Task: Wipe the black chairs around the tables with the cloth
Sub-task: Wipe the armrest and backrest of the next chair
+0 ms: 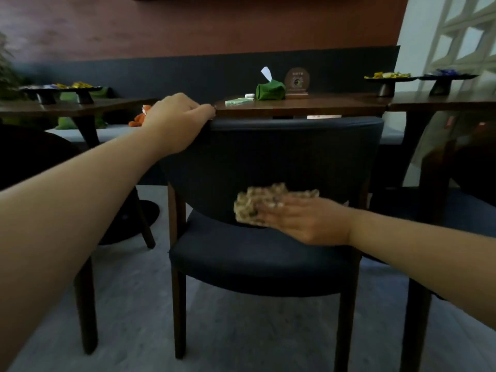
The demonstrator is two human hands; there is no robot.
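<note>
Pressing flat, the fingers (271, 208) of the right hand (303, 221) lie stretched and close together over the cloth (257, 205), a nubbly beige-olive pad that is partly blurred. The cloth sits against the lower part of the backrest of the black chair (268, 253), just above the rear edge of the seat, and the palm rests on the seat edge behind it. The right forearm runs in from the right edge of the view.

The left hand (177, 116) curls over the top left corner of the same chair's backrest, its fingers bent round the padded rim and gripping it; the fingertips are hidden behind the rim. Its forearm reaches in from the lower left.

The chair faces a dark wooden table (300, 107), its backrest top just below the table edge. On the table lie a pale green phone (236, 102), a small white case (249, 95), a green tissue holder (270, 89) with a white tissue poking up, and a round wooden plaque (297, 83). A black footed dish (386, 79) of yellow-wrapped sweets stands at the right, with a second one further right on the neighbouring table. At the left, another table carries a similar dish (61, 88); behind it, on the bench, sits an orange plush toy (139, 119). Grey floor (241, 331) spreads below.
</note>
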